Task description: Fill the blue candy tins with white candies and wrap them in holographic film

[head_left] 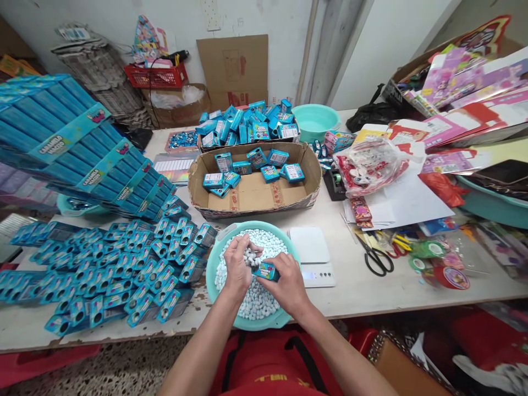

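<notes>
A teal basin (214, 258) full of small white candies (256, 302) sits at the table's near edge. My right hand (289, 286) grips a small blue box (266, 270) above the candies. My left hand (238, 264) is cupped round a handful of white candies (252, 256) right at the open end of that box. Both hands are over the basin.
Several open flat blue boxes (107, 269) are spread on the left, with stacked blue cartons (74, 143) behind. A cardboard tray (256, 192) holding filled blue boxes stands beyond the basin. A white scale (313, 256), scissors (375, 256) and tape rolls lie to the right.
</notes>
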The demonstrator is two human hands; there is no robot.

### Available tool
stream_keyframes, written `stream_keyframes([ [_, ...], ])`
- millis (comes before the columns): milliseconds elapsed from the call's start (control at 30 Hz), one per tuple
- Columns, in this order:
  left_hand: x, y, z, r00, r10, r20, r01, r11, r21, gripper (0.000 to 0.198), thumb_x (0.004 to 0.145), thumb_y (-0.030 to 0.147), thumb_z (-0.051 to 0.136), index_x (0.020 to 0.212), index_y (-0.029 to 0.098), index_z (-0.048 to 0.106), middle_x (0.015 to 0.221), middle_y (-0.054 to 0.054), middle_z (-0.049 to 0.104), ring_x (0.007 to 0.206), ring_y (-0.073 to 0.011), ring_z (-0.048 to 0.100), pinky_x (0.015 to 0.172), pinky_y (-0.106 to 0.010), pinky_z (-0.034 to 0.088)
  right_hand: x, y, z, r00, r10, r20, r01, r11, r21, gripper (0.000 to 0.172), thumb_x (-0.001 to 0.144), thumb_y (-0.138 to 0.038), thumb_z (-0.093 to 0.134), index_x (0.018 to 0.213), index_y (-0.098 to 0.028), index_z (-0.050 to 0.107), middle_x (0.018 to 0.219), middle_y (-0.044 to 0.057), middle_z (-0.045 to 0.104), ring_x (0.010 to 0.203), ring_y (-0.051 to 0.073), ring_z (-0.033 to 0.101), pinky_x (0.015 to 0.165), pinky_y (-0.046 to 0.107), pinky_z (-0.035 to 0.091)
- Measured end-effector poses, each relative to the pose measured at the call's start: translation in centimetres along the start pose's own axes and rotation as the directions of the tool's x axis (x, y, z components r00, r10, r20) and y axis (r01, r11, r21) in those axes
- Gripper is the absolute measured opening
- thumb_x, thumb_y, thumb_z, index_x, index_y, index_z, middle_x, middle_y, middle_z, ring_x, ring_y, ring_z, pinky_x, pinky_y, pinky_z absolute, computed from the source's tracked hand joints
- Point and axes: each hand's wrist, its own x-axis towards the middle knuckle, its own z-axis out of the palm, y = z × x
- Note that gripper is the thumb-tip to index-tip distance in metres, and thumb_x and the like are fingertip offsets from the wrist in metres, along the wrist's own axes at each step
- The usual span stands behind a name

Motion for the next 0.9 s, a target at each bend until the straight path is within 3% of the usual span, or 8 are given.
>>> stream_keyframes([
  [267,0.2,-0.1,0.0,0.999,0.048,0.020,-0.049,0.998,0.048,0.029,0.072,0.035,0.065,0.057,0.016,0.048,0.046,0.005,0.047,0.053,-0.0125,0.058,0.060,-0.025,0.046,0.4,0.3,0.4,1.000,0.008,0.001,-0.008,0.999,0.040,0.030,0.066,-0.027,0.077,0.093,-0.022,0.065,0.085,0.004,0.059,0.085,0.023,0.053,0.073,0.034,0.041],
  [633,-0.6,0.0,0.4,0.995,0.094,0.017,-0.095,0.994,0.054,0.022,0.076,0.034,0.061,0.068,0.016,0.052,0.049,0.004,0.054,0.050,-0.0115,0.057,0.056,-0.023,0.045,0.1,0.1,0.2,0.999,0.014,-0.028,-0.013,0.999,0.050,0.032,0.065,-0.028,0.078,0.093,-0.023,0.065,0.083,0.003,0.058,0.084,0.023,0.052,0.073,0.034,0.041],
  [900,-0.7,0.1,0.3,0.996,-0.012,0.085,0.009,1.000,0.026,0.020,0.077,0.035,0.060,0.074,0.016,0.053,0.048,0.004,0.054,0.044,-0.0114,0.055,0.053,-0.024,0.044,-0.1,0.9,0.9,0.996,0.069,-0.049,-0.061,0.988,0.139,0.031,0.065,-0.029,0.078,0.093,-0.024,0.066,0.085,0.003,0.061,0.084,0.022,0.054,0.074,0.035,0.043],
])
